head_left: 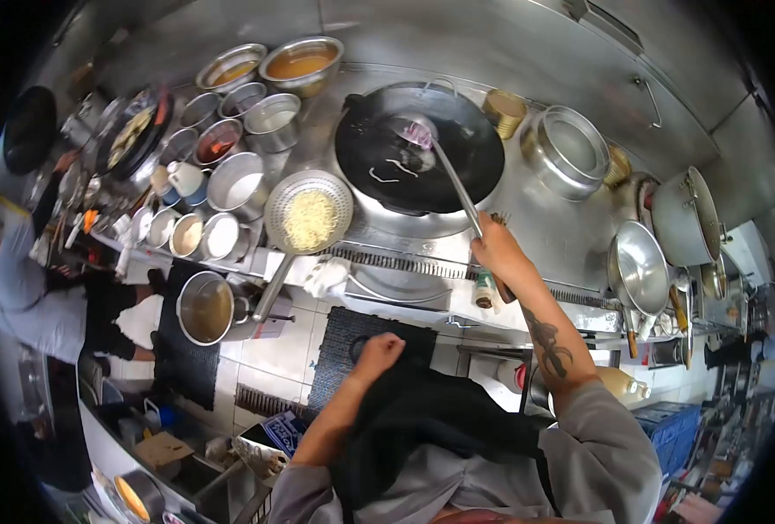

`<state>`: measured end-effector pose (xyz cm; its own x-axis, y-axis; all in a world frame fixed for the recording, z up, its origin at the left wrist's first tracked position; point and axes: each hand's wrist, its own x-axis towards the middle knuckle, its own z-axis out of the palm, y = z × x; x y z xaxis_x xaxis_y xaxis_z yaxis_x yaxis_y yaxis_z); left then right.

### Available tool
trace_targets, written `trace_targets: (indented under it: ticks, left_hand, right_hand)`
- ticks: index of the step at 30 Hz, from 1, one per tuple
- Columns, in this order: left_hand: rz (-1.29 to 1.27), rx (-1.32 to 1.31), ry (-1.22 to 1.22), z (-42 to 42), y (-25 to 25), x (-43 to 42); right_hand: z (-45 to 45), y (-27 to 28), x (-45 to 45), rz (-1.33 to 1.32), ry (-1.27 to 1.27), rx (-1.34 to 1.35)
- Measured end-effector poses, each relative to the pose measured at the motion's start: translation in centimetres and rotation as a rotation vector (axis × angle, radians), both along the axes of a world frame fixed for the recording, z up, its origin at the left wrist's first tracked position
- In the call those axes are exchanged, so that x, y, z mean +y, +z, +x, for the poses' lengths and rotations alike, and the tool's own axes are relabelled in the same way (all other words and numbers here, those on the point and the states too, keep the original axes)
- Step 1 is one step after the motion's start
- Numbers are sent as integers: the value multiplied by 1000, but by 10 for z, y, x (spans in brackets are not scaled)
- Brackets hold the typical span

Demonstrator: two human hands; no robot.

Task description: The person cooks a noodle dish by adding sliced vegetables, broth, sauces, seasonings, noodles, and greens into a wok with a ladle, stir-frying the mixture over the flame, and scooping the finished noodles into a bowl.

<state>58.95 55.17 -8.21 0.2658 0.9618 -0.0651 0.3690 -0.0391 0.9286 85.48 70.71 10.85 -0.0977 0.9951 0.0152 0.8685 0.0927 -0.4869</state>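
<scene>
My right hand (499, 248) is wrapped round the long handle of a metal ladle (454, 175), whose bowl is over the black wok (470, 109). Chopped purple onion (419, 134) sits in the ladle's bowl. A few pale strips (402, 168) lie in the bottom of the wok. My left hand (379, 355) is curled into a fist in front of my apron, apart from the counter, with nothing visible in it. Left of the wok, a perforated strainer (276, 194) holds pale noodles (311, 218), its handle pointing towards me.
Metal sauce pots (272, 131) and bowls (300, 65) crowd the counter's left side. To the wok's right stand a tin can (504, 112), a large pot (549, 179) and a steel bowl (639, 262). Another person (38, 288) stands at the far left.
</scene>
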Motion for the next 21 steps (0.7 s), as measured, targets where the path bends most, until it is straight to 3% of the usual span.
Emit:
trace_targets:
  ticks: [5,9,12,15,18,20,21]
  left_hand:
    - [-4,78,-387,105,-94,8]
    - [17,189,-556,166,-128,13]
    - [127,307,-623,197,-142,21]
    - [269,424,-593,231,-181,20]
    - [279,526,-603,241,-166,26]
    - [130,506,-647,243,-155,22]
    - [59,500,-664,243,-150,23]
  right_hand:
    - [-1,7,-5,-36,-70,-8]
    - [20,17,5,-307,-13,308]
    - [23,-26,8,43,-38,26]
    - [18,-23,3,-23,-52,87]
    - [22,14,-2,-257,-46,269]
    - [25,28,-3,-465,-107,403]
    - [27,22,-4,-357,-96,291]
